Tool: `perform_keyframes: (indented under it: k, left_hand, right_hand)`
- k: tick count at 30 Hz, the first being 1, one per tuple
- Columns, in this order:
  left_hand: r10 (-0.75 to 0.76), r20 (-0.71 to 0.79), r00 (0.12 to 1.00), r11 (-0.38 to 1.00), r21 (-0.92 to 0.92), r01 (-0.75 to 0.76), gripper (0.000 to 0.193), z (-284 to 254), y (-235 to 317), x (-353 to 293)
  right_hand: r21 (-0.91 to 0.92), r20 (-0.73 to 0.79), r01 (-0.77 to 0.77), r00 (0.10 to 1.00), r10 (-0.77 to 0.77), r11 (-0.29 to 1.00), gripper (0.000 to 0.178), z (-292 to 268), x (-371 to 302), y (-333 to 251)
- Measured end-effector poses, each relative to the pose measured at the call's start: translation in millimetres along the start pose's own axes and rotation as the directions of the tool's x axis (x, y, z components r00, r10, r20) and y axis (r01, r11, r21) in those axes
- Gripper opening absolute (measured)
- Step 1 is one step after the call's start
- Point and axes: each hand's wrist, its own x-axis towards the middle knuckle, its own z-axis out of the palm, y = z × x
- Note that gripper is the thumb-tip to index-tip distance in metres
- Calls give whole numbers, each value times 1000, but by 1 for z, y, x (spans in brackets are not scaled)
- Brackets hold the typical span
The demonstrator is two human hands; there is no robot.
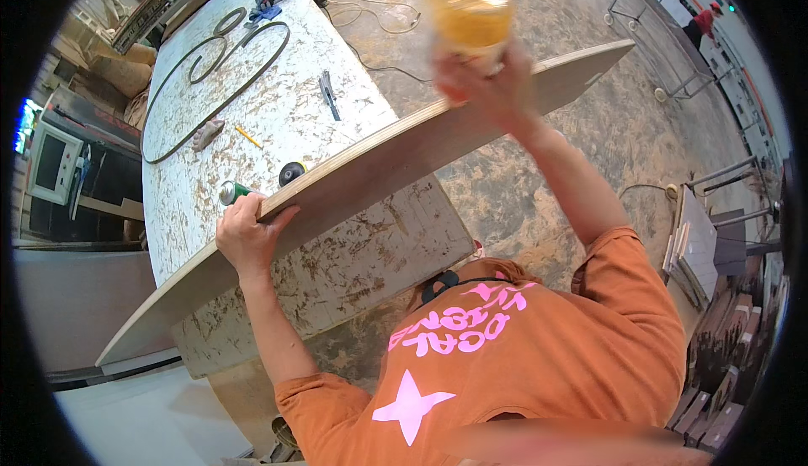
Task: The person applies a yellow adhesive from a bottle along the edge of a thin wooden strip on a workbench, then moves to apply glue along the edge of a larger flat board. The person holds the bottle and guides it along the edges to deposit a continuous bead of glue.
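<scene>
A long plywood board [396,161] stands on edge across the near side of the work table, its far right end reaching past the table. My left hand [247,234] is closed over the board's top edge, thumb on the near face and fingers on the far side. My right hand [503,91], blurred by motion, grips a clear bottle [473,10] with amber-yellow contents. The bottle is tipped over, with an orange tip [453,93] low at the board's top edge. Beyond my left hand lie a green can [231,192] and a round black object [292,173].
On the stained white table [353,142] lie a looped dark strip [227,100], a pencil [247,136], a slim grey tool [328,95], a crumpled cloth [207,134] and a corded tool [268,0]. A cable crosses the floor. A person in red [705,21] stands far right, near metal carts.
</scene>
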Motion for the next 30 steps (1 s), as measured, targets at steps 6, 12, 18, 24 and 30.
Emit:
perform_keyframes:
  k: [6, 12, 18, 24, 30]
  left_hand:
    - [-3, -10, 1000, 1000, 24, 3, 46, 1, -1, -2]
    - [33, -37, 999, 999, 2, -33, 45, 0, 3, 1]
    - [15, -33, 999, 1000, 9, -14, 44, -1, 3, -1]
    - [41, -38, 998, 999, 8, -40, 44, -2, 6, 1]
    - [7, -24, 1000, 1000, 2, -7, 42, -3, 7, -3]
  right_hand:
    - [-124, -322, -139, 942, 93, 982, 35, -37, 2, 8]
    - [-14, -58, -67, 996, 66, 998, 37, -24, -6, 9]
    - [-133, -399, -151, 913, 86, 980, 37, -67, 10, 31]
    - [-233, -246, -135, 966, 76, 963, 48, -54, 7, 32]
    - [-65, -316, -248, 924, 216, 967, 52, -86, 20, 43]
